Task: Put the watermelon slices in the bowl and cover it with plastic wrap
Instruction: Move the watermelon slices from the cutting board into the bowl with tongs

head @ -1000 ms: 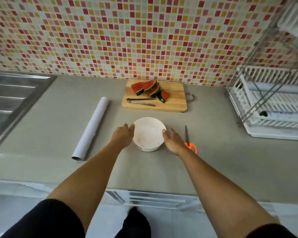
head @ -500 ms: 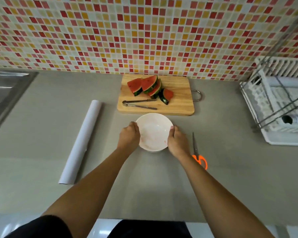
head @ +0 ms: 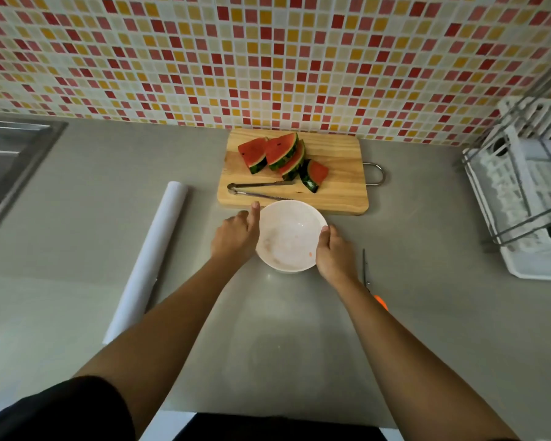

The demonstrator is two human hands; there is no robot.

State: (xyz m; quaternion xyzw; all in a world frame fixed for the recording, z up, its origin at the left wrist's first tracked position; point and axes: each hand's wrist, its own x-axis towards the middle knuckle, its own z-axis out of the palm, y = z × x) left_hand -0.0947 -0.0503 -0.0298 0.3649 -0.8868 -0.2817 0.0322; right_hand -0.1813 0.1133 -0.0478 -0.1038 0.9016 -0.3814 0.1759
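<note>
An empty white bowl (head: pixel 288 235) stands on the grey counter, right up against the front edge of a wooden cutting board (head: pixel 341 189). My left hand (head: pixel 236 237) holds its left side, thumb stretched along the rim. My right hand (head: pixel 334 254) grips its right side. Several watermelon slices (head: pixel 280 154) with red flesh and dark green rind lie on the back of the board. Metal tongs (head: pixel 258 189) lie in front of them. A white roll of plastic wrap (head: pixel 147 259) lies diagonally on the counter to the left.
Scissors (head: pixel 367 272) with an orange handle lie just right of my right wrist. A white dish rack (head: pixel 522 224) stands at the right edge. A steel sink (head: pixel 10 154) is at the far left. A tiled wall rises behind the board.
Both hands have pushed the bowl away from me, up to the front edge of the cutting board. My left thumb has stretched out along the rim.
</note>
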